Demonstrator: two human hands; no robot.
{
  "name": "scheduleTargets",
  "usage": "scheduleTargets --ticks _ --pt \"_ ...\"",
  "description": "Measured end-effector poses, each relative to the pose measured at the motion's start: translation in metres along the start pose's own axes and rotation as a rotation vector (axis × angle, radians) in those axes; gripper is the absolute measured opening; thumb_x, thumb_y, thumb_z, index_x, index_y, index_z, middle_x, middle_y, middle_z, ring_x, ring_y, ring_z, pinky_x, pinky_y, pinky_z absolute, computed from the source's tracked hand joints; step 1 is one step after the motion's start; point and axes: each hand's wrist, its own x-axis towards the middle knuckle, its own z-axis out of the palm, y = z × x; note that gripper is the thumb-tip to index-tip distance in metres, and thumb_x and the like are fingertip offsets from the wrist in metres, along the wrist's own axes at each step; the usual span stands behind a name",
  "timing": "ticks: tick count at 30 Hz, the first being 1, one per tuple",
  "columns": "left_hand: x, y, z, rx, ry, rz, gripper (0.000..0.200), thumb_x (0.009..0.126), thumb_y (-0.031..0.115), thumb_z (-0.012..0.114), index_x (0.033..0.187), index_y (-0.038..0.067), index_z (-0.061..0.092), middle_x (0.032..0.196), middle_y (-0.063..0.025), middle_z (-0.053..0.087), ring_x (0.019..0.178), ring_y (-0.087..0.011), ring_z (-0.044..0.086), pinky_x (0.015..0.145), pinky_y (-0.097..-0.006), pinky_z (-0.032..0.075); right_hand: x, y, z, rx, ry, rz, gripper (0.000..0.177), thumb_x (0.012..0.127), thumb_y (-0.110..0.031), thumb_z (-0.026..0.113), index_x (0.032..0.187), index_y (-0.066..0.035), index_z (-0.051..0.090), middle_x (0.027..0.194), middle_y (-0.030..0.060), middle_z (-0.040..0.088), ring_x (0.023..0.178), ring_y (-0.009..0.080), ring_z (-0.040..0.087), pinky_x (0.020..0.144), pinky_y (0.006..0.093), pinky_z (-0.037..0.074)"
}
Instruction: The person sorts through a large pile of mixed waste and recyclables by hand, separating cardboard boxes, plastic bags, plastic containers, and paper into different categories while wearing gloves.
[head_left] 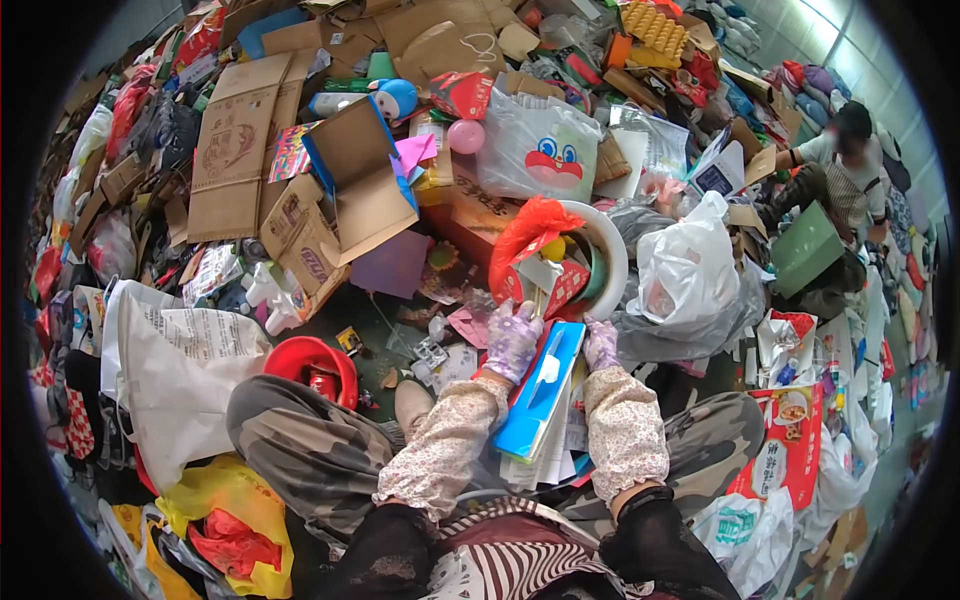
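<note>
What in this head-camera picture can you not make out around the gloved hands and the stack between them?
Head view: grip of left hand and right hand, fingers blurred by patterned gloves.
Head view: lower sheets of the paper stack, covered by the blue box.
Head view: print on the blue box, too small.
Head view: lower body of the co-worker, behind the green carton.
</note>
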Motion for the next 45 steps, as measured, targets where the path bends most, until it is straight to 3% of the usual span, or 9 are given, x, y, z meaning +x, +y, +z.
scheduleTargets --ticks 6,12,24,29,31,34,36,39,45 --pt "0.024 -0.021 -0.039 -0.224 0.151 -0.108 0.005 0.075 0.009 0.062 0.080 0.011 0.062 0.091 -0.0094 0.059 0.091 -0.0313 0.054 0.076 -0.0406 0.046 -0.021 -0.022 0.009 -0.058 0.039 -0.018 0.026 0.080 0.000 0.067 0.104 0.001 0.057 0.092 0.0100 0.064 0.079 0.0215 0.063 0.073 0.0350 0.053" --pt "0.016 -0.053 -0.086 -0.271 0.358 -0.264 0.012 0.075 0.006 0.071 0.083 0.007 0.061 0.090 -0.0108 0.059 0.086 -0.0287 0.059 0.075 -0.0361 0.048 -0.030 -0.032 0.022 0.013 -0.022 -0.006 0.019 0.082 -0.004 0.067 0.087 -0.007 0.048 0.075 0.0062 0.059 0.063 0.0193 0.062 0.050 0.0328 0.053" --pt "-0.028 -0.102 -0.109 -0.385 0.439 -0.604 0.008 0.079 0.002 0.066 0.083 0.001 0.060 0.087 -0.0085 0.058 0.081 -0.0226 0.058 0.075 -0.0317 0.047 -0.019 -0.034 0.020 0.121 0.041 -0.045 0.026 0.081 -0.006 0.064 0.106 -0.006 0.055 0.096 0.0104 0.063 0.080 0.0238 0.065 0.061 0.0385 0.058" --pt "-0.040 -0.122 -0.079 -0.012 0.305 -0.709 0.027 0.080 0.008 0.066 0.105 0.001 0.062 0.110 -0.0137 0.056 0.098 -0.0284 0.057 0.086 -0.0360 0.046 -0.026 -0.039 0.025 0.133 -0.026 -0.112 0.026 0.082 -0.007 0.063 0.108 -0.008 0.055 0.095 0.0082 0.063 0.079 0.0220 0.065 0.060 0.0362 0.058" --pt "-0.025 -0.104 -0.069 -0.115 0.081 -0.704 0.041 0.082 0.025 0.068 0.113 -0.001 0.060 0.116 -0.0143 0.057 0.104 -0.0249 0.058 0.087 -0.0344 0.047 -0.029 -0.037 0.029 0.174 -0.025 -0.135 0.026 0.083 -0.007 0.062 0.108 -0.007 0.055 0.094 0.0086 0.063 0.079 0.0221 0.065 0.060 0.0362 0.058" --pt "0.011 -0.066 -0.044 -0.940 -0.214 -0.897 0.051 0.083 0.037 0.070 0.115 -0.001 0.060 0.102 -0.0106 0.066 0.088 -0.0183 0.062 0.078 -0.0305 0.049 -0.035 -0.044 0.035 0.130 0.031 -0.101 0.021 0.084 -0.006 0.061 0.103 -0.003 0.055 0.094 0.0116 0.063 0.079 0.0241 0.066 0.061 0.0370 0.058" --pt "0.032 -0.047 -0.022 -0.917 -0.425 -0.971 0.061 0.082 0.040 0.070 0.122 -0.003 0.054 0.102 -0.0105 0.066 0.091 -0.0188 0.062 0.084 -0.0290 0.047 -0.034 -0.044 0.037 0.156 0.033 -0.091 0.017 0.085 -0.004 0.060 0.100 -0.002 0.054 0.092 0.0127 0.063 0.078 0.0252 0.066 0.060 0.0369 0.058" --pt "0.035 -0.055 0.045 -1.037 -0.352 -0.881 0.033 0.086 0.031 0.067 0.103 0.003 0.063 0.085 -0.0036 0.064 0.065 -0.0121 0.055 0.058 -0.0291 0.046 -0.043 -0.050 0.043 0.177 0.037 -0.073 0.016 0.084 -0.004 0.060 0.099 -0.001 0.054 0.091 0.0126 0.063 0.076 0.0253 0.066 0.060 0.0371 0.058" --pt "0.056 -0.058 0.023 -0.999 -0.172 -0.883 0.012 0.081 0.007 0.061 0.069 0.003 0.059 0.066 0.0000 0.057 0.058 -0.0093 0.050 0.052 -0.0276 0.041 -0.040 -0.046 0.038 0.197 0.008 -0.079 0.019 0.082 -0.003 0.064 0.098 -0.001 0.055 0.090 0.0114 0.063 0.077 0.0242 0.065 0.063 0.0394 0.058"
